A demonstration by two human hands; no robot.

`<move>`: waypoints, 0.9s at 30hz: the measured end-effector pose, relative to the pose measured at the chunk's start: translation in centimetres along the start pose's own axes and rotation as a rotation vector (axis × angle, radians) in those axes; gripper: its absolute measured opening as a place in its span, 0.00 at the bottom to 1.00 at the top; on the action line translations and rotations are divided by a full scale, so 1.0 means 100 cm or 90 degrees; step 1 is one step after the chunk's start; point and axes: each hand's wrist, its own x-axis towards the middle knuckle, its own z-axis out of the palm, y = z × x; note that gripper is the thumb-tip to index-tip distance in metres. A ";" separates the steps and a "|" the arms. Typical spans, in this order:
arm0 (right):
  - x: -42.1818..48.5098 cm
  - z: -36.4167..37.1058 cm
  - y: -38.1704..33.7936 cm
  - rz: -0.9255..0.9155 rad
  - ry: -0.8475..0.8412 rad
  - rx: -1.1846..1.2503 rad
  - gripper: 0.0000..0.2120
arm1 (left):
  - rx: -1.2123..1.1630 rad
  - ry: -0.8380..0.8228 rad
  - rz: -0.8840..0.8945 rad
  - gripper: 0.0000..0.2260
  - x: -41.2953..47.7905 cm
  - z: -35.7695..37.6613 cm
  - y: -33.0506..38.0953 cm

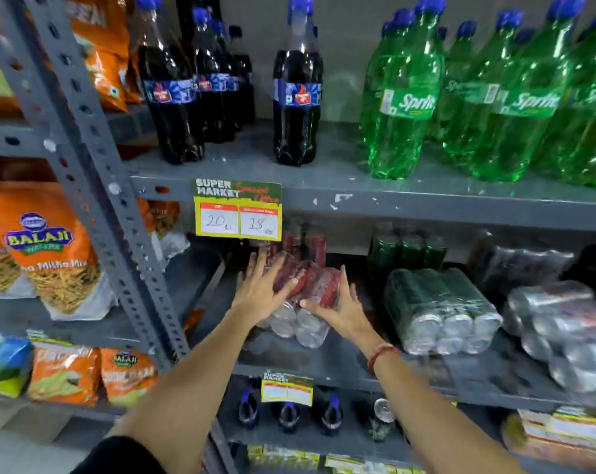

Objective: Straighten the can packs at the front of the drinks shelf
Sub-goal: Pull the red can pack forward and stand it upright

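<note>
At the centre of the frame, a shrink-wrapped red can pack point(303, 295) lies tilted on the grey middle shelf point(341, 367). The left hand point(260, 292) lies flat, fingers spread, against its left side; the right hand point(341, 307) cups its right side, fingers loosely open. A green can pack point(440, 309) lies to the right.

Green Sprite bottles point(406, 97) stand above; orange snack bags point(47, 248) hang left.

Bright, even light, soft blur throughout (edges bowed by wide-angle distortion).
</note>
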 end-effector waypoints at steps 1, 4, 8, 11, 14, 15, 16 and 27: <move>0.007 0.002 -0.002 0.025 -0.039 0.040 0.63 | -0.057 -0.052 -0.013 0.38 0.011 0.000 0.000; 0.027 0.004 -0.006 0.096 -0.118 0.074 0.70 | -0.088 -0.184 -0.022 0.37 0.040 -0.002 -0.002; 0.037 0.000 -0.003 0.103 -0.162 0.089 0.67 | -0.022 -0.192 -0.049 0.34 0.049 0.011 -0.011; 0.039 0.002 -0.001 0.081 -0.133 0.081 0.65 | 0.018 -0.129 -0.027 0.33 0.045 0.016 -0.009; 0.035 0.006 0.004 0.054 -0.099 0.087 0.65 | 0.040 -0.096 -0.010 0.32 0.039 0.019 -0.009; 0.035 0.009 0.006 0.047 -0.092 0.090 0.63 | 0.041 -0.090 -0.014 0.33 0.037 0.020 -0.011; 0.033 0.010 0.008 0.037 -0.083 0.091 0.61 | 0.043 -0.086 -0.022 0.34 0.036 0.021 -0.013; -0.027 0.030 0.031 -0.197 -0.023 -0.022 0.60 | -0.141 0.256 -0.028 0.37 -0.061 0.042 -0.016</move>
